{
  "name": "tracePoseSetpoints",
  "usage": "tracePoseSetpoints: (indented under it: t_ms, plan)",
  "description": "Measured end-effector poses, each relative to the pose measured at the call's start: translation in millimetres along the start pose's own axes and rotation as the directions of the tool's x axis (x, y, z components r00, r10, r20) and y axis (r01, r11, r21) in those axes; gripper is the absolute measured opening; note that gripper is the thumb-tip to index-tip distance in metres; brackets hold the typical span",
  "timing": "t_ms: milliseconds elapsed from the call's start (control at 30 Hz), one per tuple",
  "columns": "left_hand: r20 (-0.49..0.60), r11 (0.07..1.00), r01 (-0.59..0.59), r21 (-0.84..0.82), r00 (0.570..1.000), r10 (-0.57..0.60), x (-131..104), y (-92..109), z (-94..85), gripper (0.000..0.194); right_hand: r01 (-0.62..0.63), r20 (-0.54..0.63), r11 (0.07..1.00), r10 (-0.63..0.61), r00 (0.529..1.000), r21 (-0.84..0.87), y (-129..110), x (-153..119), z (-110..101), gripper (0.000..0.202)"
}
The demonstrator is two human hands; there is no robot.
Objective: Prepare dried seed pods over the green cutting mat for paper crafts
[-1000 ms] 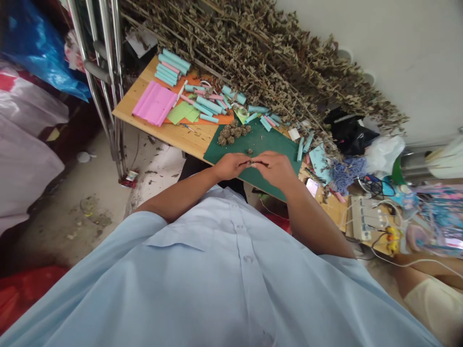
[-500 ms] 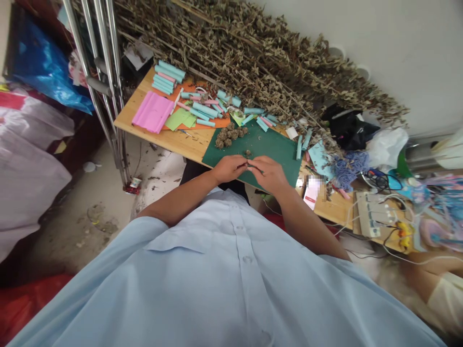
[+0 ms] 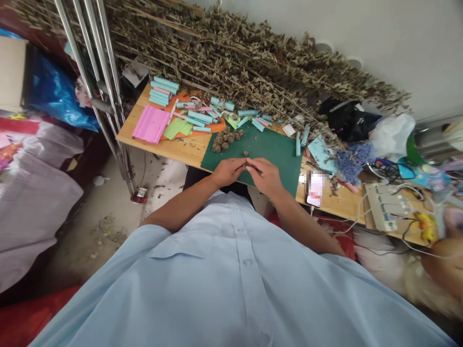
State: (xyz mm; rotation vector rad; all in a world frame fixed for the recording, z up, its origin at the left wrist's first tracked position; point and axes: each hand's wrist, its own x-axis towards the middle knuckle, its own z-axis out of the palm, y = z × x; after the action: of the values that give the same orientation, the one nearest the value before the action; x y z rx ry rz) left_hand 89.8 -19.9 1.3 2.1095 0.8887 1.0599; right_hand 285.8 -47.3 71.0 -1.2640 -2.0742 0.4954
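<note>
My left hand [image 3: 228, 172] and my right hand [image 3: 265, 176] meet fingertip to fingertip over the near edge of a green mat [image 3: 280, 152]. Both are closed in a pinch. What they pinch between them is too small and too covered to name. Just beyond the fingertips lies a single small brown clump [image 3: 246, 154]. A pile of round, brown, dried-looking clumps [image 3: 224, 140] rests farther back on the mat, to the left.
Rolled blue papers [image 3: 200, 116], a pink sheet [image 3: 152, 124] and green slips [image 3: 177, 128] lie on the wooden table [image 3: 126, 135]. Dried leafy stalks [image 3: 253, 62] line the back. A phone [image 3: 315, 190], power strip [image 3: 381, 207] and blue yarn [image 3: 352, 161] are right; metal crutches [image 3: 97, 62] left.
The view has shifted slightly, so more of the left side shows. My hands stay together over the mat, with small changes in the fingers.
</note>
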Motion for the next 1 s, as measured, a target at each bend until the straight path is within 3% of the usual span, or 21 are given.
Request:
tracePoseSetpoints:
  t_ms: [467,700,800,900,1000]
  plan:
    - [-0.006,0.995,0.057,0.077,0.998,-0.056,-2.8,-3.8,4.2,0.035,0.125,0.132,0.946,-0.089,0.987,-0.298,4.4,-19.2,5.2,0.041]
    - [0.044,0.993,0.057,0.108,0.997,-0.062,-2.3,-2.7,1.7,0.024,0.118,0.132,0.955,-0.085,0.988,-0.271,-2.7,-14.9,4.2,0.036]
    - [0.008,0.993,0.076,0.092,0.997,-0.078,-2.2,-4.0,2.2,0.023,0.051,0.003,0.989,-0.051,0.999,-0.139,4.6,-11.4,5.5,0.036]
    - [-0.025,0.993,0.102,0.066,0.995,-0.100,-1.0,-4.6,2.5,0.023,-0.098,-0.155,0.993,0.088,0.984,-0.059,23.7,-0.3,10.3,0.035]
    - [-0.055,0.991,0.123,0.058,0.991,-0.120,0.8,-3.2,2.1,0.021,-0.213,-0.095,0.972,0.204,0.974,-0.098,45.5,16.6,19.9,0.032]
